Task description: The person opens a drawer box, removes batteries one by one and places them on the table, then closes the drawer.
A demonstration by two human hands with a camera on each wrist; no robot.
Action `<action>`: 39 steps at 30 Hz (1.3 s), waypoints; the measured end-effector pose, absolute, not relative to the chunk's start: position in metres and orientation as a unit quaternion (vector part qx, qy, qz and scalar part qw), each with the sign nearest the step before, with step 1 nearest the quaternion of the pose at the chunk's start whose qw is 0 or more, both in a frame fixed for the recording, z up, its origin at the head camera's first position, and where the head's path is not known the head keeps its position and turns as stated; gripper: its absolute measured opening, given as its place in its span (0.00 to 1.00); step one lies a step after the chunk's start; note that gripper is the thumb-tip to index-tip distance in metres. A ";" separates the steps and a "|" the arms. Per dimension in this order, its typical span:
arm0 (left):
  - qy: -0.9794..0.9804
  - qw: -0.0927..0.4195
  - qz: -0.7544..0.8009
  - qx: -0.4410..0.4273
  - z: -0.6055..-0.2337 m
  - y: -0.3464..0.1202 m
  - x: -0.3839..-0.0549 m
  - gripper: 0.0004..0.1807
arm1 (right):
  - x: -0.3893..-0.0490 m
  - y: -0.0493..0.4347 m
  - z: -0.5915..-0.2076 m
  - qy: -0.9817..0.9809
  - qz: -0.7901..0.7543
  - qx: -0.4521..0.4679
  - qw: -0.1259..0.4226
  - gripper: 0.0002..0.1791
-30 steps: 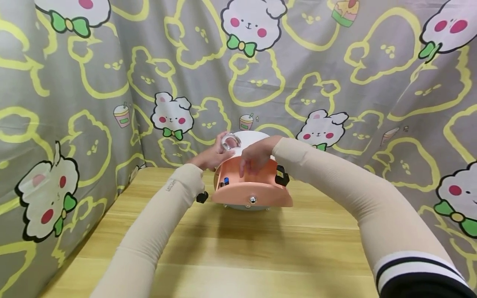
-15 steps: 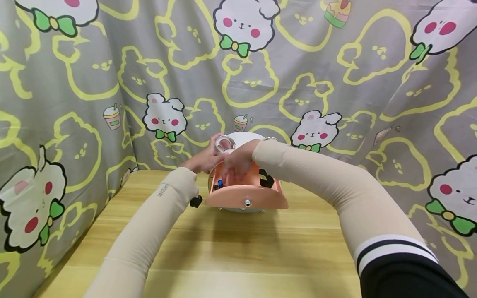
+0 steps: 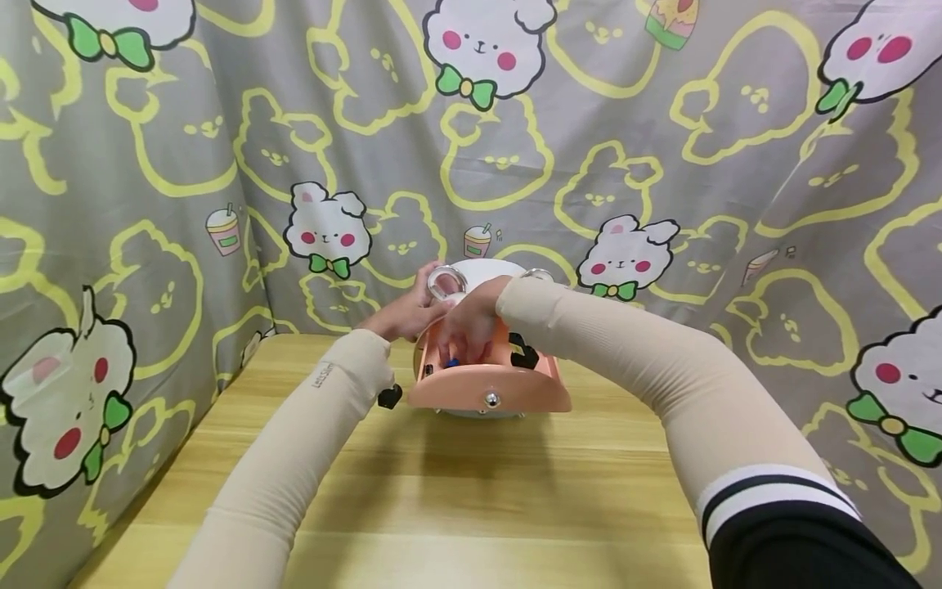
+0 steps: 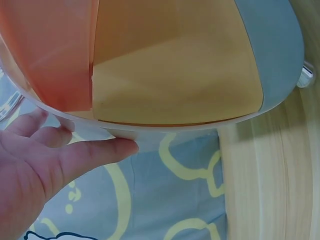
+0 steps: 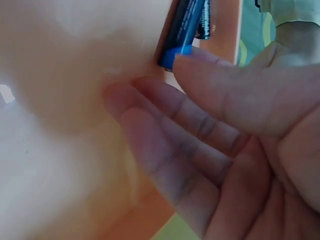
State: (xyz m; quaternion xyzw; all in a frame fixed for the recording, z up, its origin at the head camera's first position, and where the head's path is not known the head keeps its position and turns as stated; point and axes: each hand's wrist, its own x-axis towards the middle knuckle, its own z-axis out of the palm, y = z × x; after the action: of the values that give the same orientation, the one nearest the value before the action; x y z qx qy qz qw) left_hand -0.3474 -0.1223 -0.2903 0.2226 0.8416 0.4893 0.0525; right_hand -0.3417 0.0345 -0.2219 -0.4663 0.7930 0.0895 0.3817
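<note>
A rounded white storage box (image 3: 491, 268) with silver rings on top stands on the table, its peach drawer (image 3: 471, 389) pulled out toward me. My left hand (image 3: 408, 316) grips the box's upper left side; in the left wrist view its thumb lies along the pale rim (image 4: 165, 128). Reaching down into the drawer, my right hand (image 3: 471, 323) pinches a blue-and-black battery (image 5: 182, 32) near its blue end, between thumb and forefinger. The other fingers stay loosely bent over the drawer floor. Behind it, another dark battery (image 5: 204, 22) shows partly.
The wooden table (image 3: 441, 499) extends in front of the box. A grey patterned curtain (image 3: 412, 164) hangs close behind and along the sides. A silver knob (image 3: 492, 400) sticks out from the drawer front. Black pieces (image 3: 390, 397) show by both wrists.
My right hand has moved left and deeper into the drawer. The blue battery has shifted from the drawer's left side toward the right, under the fingers. My left hand keeps its hold.
</note>
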 end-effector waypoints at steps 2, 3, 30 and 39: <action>0.845 0.059 0.489 0.211 -0.289 -0.123 -0.347 0.44 | -0.342 0.036 -0.223 0.791 0.086 -0.468 0.386 0.16; 0.846 0.062 0.487 0.206 -0.289 -0.123 -0.347 0.44 | -0.342 0.036 -0.225 0.789 0.084 -0.470 0.387 0.14; 0.851 0.053 0.474 0.221 -0.289 -0.123 -0.347 0.43 | -0.348 0.039 -0.243 0.756 0.006 -0.503 0.419 0.24; 0.851 0.047 0.475 0.219 -0.291 -0.123 -0.349 0.43 | -0.346 0.039 -0.237 0.744 0.001 -0.508 0.434 0.41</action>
State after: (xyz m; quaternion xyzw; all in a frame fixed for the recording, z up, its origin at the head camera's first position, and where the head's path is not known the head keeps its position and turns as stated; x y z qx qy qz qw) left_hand -0.3486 -0.1226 -0.2909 0.2187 0.8511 0.4749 0.0474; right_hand -0.3457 0.0385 -0.2367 -0.5075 0.7442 0.0014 0.4342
